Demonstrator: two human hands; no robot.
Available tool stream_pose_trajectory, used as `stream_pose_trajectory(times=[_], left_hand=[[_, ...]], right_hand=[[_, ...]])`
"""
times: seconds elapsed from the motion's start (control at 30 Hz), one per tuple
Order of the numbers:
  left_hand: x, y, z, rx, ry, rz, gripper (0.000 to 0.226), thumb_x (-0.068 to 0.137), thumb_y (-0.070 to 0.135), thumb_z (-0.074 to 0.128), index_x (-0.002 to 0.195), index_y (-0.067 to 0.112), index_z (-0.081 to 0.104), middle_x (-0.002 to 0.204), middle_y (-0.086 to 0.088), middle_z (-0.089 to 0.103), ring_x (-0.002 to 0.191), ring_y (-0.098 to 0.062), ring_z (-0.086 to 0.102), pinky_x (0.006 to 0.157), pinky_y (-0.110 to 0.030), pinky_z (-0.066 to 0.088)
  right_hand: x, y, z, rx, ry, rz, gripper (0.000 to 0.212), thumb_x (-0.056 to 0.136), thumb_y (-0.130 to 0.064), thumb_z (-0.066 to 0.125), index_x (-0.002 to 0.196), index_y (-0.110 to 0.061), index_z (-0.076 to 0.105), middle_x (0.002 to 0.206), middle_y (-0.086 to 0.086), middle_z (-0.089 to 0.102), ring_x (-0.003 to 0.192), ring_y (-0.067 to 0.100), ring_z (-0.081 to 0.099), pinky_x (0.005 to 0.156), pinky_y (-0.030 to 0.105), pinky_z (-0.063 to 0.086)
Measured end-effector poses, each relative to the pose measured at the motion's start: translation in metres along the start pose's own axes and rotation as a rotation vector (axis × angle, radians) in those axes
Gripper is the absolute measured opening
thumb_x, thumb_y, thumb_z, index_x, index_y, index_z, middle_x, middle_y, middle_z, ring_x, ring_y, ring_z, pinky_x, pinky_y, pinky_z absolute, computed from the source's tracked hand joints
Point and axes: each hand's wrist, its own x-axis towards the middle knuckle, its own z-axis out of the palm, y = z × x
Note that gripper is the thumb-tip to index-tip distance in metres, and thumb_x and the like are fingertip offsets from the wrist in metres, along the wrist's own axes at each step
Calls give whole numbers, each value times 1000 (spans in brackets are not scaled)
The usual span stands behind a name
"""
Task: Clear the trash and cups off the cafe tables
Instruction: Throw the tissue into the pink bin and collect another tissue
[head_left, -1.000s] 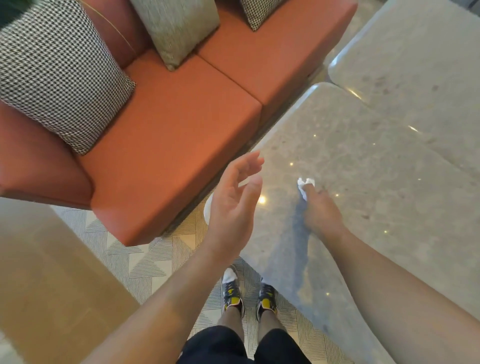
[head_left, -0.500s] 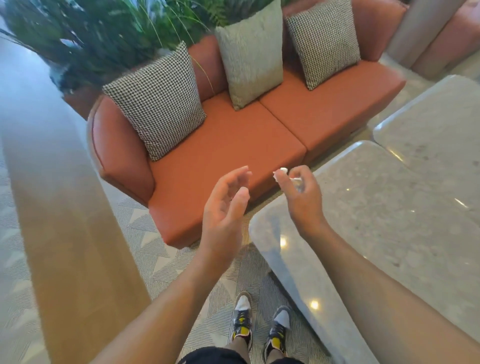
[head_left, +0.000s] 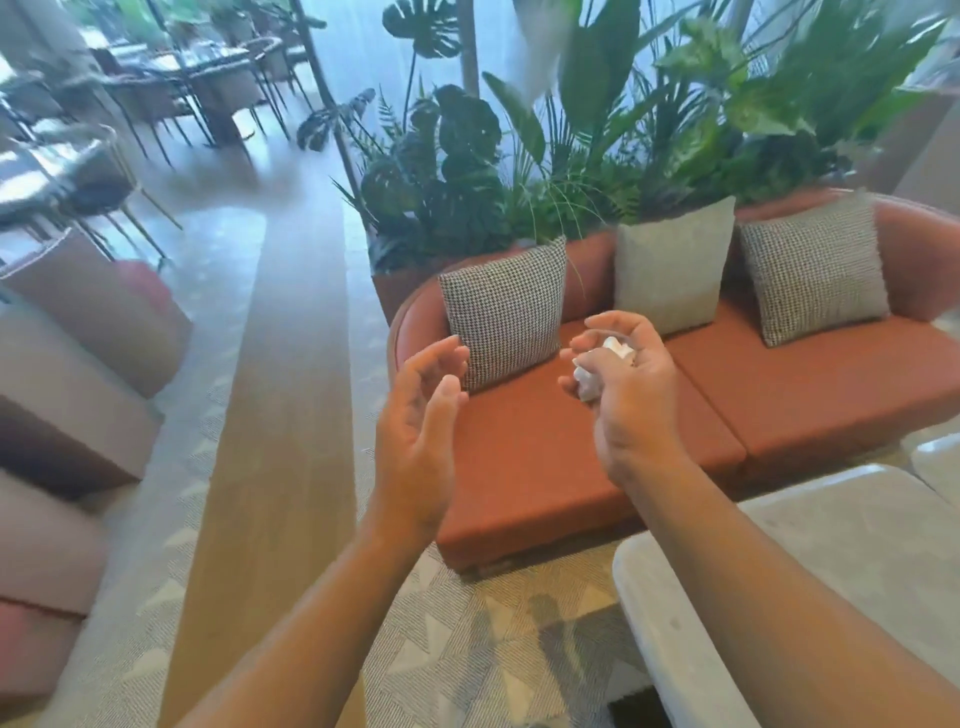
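White tissue wad (head_left: 605, 361), crumpled: location? (CHECKER)

Held in the right hand (head_left: 626, 400), raised in the air in front of the sofa (head_left: 561, 457), off the table (head_left: 841, 545). (OPERATOR)

Grip condition, right hand? (CHECKER)

Fingers and thumb curled round the wad; part of the paper shows between them. (OPERATOR)

Left hand (head_left: 421, 421)? (CHECKER)

Raised just beside the right, apart from it, palm turned toward it. Fingers relaxed and slightly bent; it holds nothing. (OPERATOR)

Surroundings, nearest first? (CHECKER)

Orange-red sofa directly beyond both hands. Three cushions stand against its back: a houndstooth cushion (head_left: 506, 312) at its left end, a plain grey cushion (head_left: 670, 270) in the middle, a second houndstooth cushion (head_left: 813, 280) at the right. The table, of pale grey stone, sits at lower right, under the right forearm. A patterned rug (head_left: 467, 654) lies under sofa and table. (OPERATOR)

Further out? (CHECKER)

Green plants (head_left: 571, 156) stand in a planter behind the sofa. A wooden floor strip (head_left: 280, 415) runs along the left of the rug. Beige seats (head_left: 67, 395) line the left edge; dining chairs (head_left: 104, 171) stand at upper left, blurred. (OPERATOR)
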Motion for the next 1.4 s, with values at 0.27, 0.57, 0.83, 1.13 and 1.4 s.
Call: stream_pose_trajectory(times=[0.27, 0.57, 0.83, 1.13, 1.4], left_hand=[[-24, 78, -38, 53, 232, 162, 31, 96, 25, 51, 125, 28, 64, 125, 3, 71, 123, -16, 66, 106, -45, 55], [-102, 144, -69, 129, 462, 249, 35, 94, 29, 52, 128, 30, 62, 128, 7, 69, 123, -10, 64, 104, -35, 55], [-204, 182, -128, 316, 711, 302, 37, 94, 45, 55, 130, 37, 63, 133, 12, 68, 129, -4, 61, 113, -41, 51], [-349, 230, -206, 468, 1040, 300, 31, 93, 55, 54, 122, 59, 64, 133, 17, 67, 131, -8, 60, 114, -53, 49], [-529, 288, -277, 546, 1290, 314, 31, 93, 50, 55, 122, 53, 65, 131, 17, 69, 130, -6, 61, 113, -48, 51]], right_hand=[[-37, -54, 58, 13, -311, -145, 26, 85, 6, 65, 94, -19, 69, 73, -11, 61, 65, 16, 55, 60, 31, 47], [-97, -86, 87, 81, -553, -67, 15, 79, -16, 72, 88, -29, 73, 78, -5, 63, 64, 17, 56, 56, 26, 48], [-194, -67, 140, 78, -821, 26, 18, 81, -20, 70, 87, -37, 74, 90, -8, 66, 86, 22, 65, 69, 33, 58], [-355, -48, 207, 176, -1143, 128, 18, 84, -19, 73, 93, -34, 75, 85, -14, 65, 91, 22, 68, 74, 35, 62], [-577, -45, 243, 237, -1411, 281, 35, 95, -1, 71, 92, -36, 74, 97, -3, 67, 99, 30, 70, 80, 44, 66]])
